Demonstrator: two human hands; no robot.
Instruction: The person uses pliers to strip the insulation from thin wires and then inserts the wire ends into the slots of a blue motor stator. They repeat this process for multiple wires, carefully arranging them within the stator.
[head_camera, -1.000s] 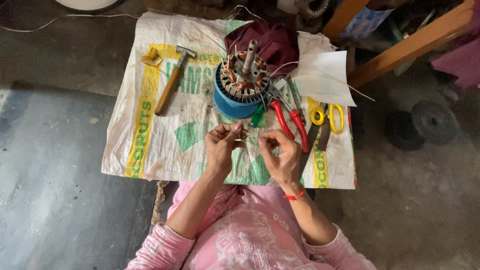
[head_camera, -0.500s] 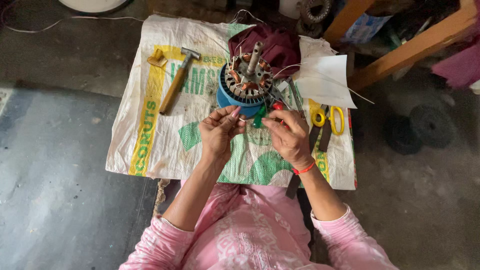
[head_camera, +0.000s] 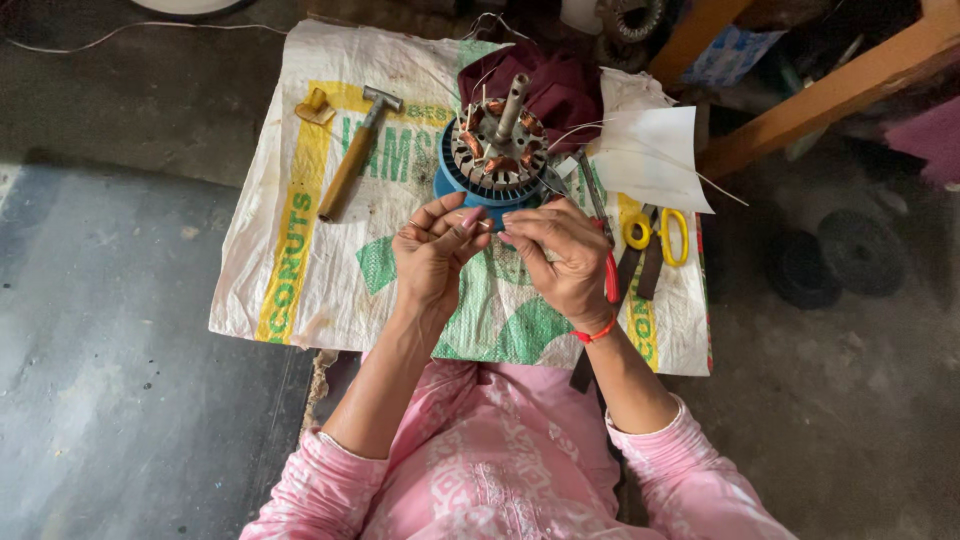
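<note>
Two hands, left hand (head_camera: 432, 252) and right hand (head_camera: 560, 258), pinch a thin wire (head_camera: 478, 222) just beside the motor core (head_camera: 497, 150) at the sack's (head_camera: 300, 250) far edge; threading it needs steady fingers.

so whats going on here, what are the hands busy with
A person in pink sleeves sits over a printed woven sack spread on the floor. Both hands are raised close together in front of a motor stator with copper windings, set in a blue holder. The left hand and right hand pinch a thin wire between their fingertips. A hammer lies to the left, yellow-handled scissors to the right.
</note>
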